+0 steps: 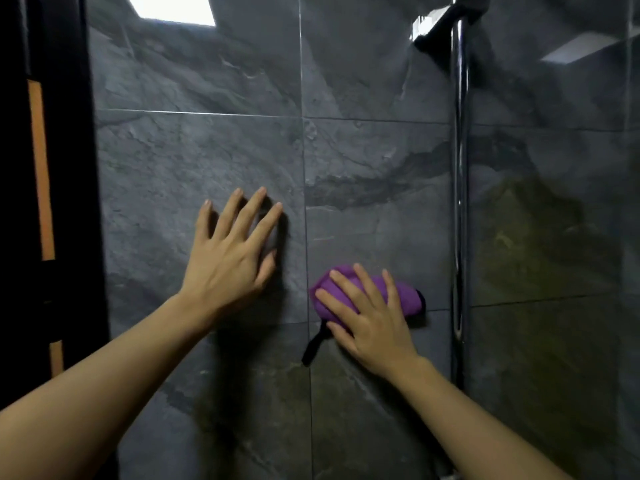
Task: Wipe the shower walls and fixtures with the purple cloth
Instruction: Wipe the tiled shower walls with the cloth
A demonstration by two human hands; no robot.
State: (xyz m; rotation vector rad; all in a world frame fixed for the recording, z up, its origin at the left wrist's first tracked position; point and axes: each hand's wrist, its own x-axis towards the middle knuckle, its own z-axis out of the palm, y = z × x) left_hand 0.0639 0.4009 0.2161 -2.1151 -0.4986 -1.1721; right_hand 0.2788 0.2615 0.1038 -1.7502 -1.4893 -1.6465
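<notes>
Head view, inside a dark slate-tiled shower — right hand [372, 315] lies flat on the purple cloth [349, 292], fingers straight and fanned, pressing it against the shower wall [374, 188]. Cloth sits low on the wall, just right of a vertical grout line and left of the chrome riser rail [460, 202]. Left hand [230, 254] spread wide, palm on bare tile beside it, holding nothing; likely a brace

Handling, as I judge it: cloth looks soft and light, bunched into a rounded wad, no stiffness to it. Will crumple and slide easily on smooth tile, so it wants flat palm pressure across its top, as now, not a pinch. A black loop [313, 346] hangs off its lower left edge; could snag or trail, not a place to hold while wiping

Orientation: wad's long axis runs roughly level along the wall, dipping slightly to the right. Loop points down and left. Right end shows a dark edge, poking out past the fingers

Shower head bracket [440, 26] up top of the rail, apparently not yet reached
</notes>
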